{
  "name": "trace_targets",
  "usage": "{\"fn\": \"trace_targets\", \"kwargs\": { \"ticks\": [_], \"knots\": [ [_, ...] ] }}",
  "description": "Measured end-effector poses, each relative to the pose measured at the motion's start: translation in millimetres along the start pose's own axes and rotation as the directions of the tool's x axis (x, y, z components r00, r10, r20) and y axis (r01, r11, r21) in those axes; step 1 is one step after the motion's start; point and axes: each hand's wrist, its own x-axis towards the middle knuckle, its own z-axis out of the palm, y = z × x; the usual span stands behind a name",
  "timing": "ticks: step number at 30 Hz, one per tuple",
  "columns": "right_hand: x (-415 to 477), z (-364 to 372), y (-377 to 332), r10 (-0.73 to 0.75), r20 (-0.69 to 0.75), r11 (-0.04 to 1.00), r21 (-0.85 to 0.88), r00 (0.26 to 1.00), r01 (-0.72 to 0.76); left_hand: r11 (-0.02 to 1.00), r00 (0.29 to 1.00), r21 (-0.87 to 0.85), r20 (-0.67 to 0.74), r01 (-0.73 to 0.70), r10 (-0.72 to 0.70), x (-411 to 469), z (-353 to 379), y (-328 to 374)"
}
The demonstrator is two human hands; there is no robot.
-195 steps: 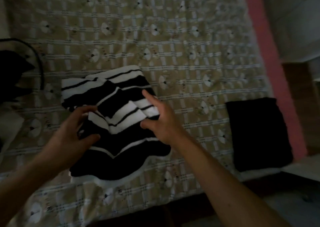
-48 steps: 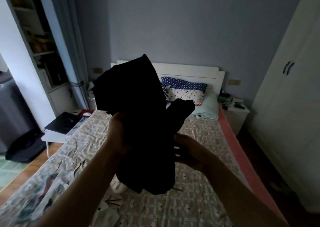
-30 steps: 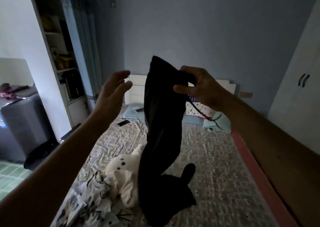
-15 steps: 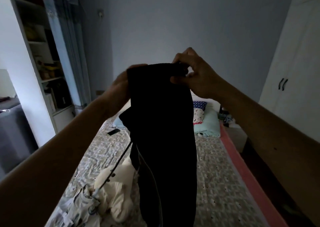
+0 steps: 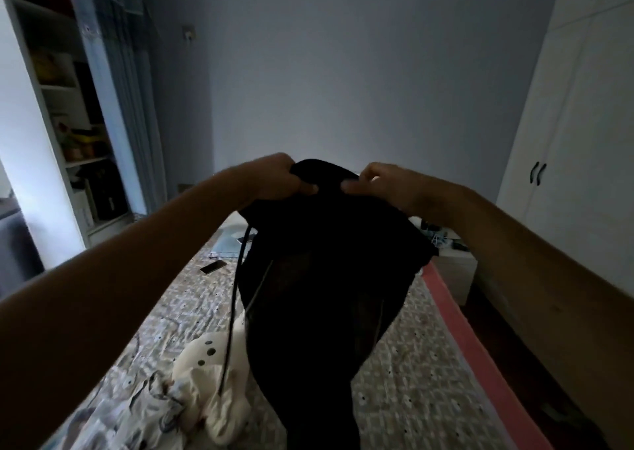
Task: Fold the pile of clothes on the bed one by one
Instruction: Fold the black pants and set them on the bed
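Head view: the left hand (image 5: 274, 178) and right hand (image 5: 391, 185) each pinch the top edge of a black garment (image 5: 326, 278) in curled fingers (image 5: 353, 186). It hangs below them above the bed (image 5: 429, 363), beside the pile of clothes (image 5: 206, 388).

I can read no text, label, brand, number or sign in this view. The black garment (image 5: 326, 278) gripped by my left hand (image 5: 278, 179) and right hand (image 5: 389, 186) shows only dark cloth. The items on the shelves (image 5: 73, 140) are too dim and blurred to read.
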Motion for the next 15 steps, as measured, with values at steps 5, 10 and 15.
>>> {"fn": "trace_targets", "kwargs": {
  "ticks": [5,10,15],
  "knots": [
    [5,27,31,-0.137,-0.192,0.983,-0.146,0.972,0.109,0.966,0.995,0.251,0.087,-0.064,0.043,-5,-31,33],
    [3,-4,44,-0.176,-0.033,0.954,-0.254,0.984,0.162,0.745,0.986,0.661,0.163,-0.087,-0.029,-19,-62,22],
    [-2,-40,-17,-0.314,-0.003,0.821,-0.503,0.949,0.270,0.494,0.943,0.869,-0.155,-0.012,0.295,-25,-68,-11]
  ]
}}
